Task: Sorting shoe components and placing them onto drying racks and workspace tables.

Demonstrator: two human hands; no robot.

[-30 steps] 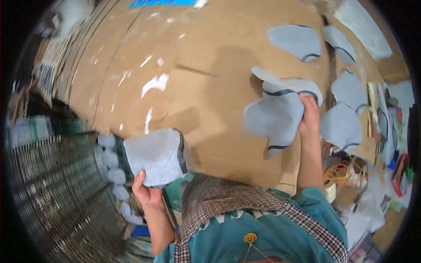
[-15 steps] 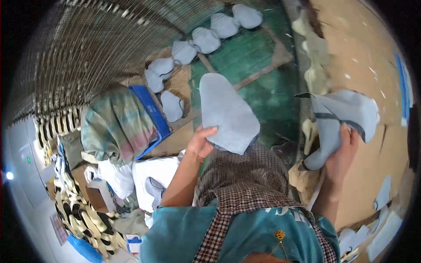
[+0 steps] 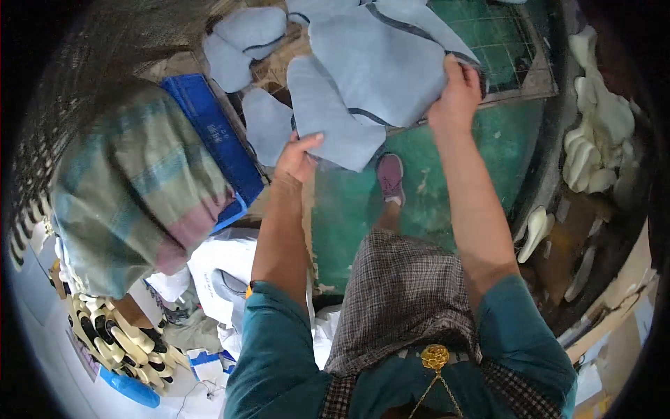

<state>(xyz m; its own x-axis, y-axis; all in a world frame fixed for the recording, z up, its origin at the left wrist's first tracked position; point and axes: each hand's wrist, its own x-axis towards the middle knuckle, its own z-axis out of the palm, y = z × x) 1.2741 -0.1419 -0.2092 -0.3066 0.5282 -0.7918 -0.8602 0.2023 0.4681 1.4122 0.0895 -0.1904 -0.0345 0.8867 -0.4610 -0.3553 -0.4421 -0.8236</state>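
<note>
My left hand (image 3: 296,158) is closed on the lower corner of a flat, rounded blue-grey fabric piece (image 3: 328,119), thumb on top. To its right, my right hand (image 3: 457,96) grips a larger blue-grey fabric piece (image 3: 377,59) with dark edging at its right side. The two held pieces overlap, and one dark edge shows where they meet. Similar pieces lie close by: a folded-looking one (image 3: 255,31) beyond my left hand and a flat one (image 3: 264,126) just left of it. Whether each hand holds more than one layer, I cannot tell.
A blue crate (image 3: 209,133) stands at left beside a draped striped cloth (image 3: 132,188). Cream and black shoe-shaped pieces (image 3: 122,339) are heaped at lower left. Pale foot-shaped pieces (image 3: 590,140) lie at right. My foot in a mauve shoe (image 3: 391,174) is on green flooring (image 3: 426,181).
My view has turned and moved in toward the row of pieces. The right hand has swung from the board at right to beside the left, bringing its fabric against the left hand's piece.
</note>
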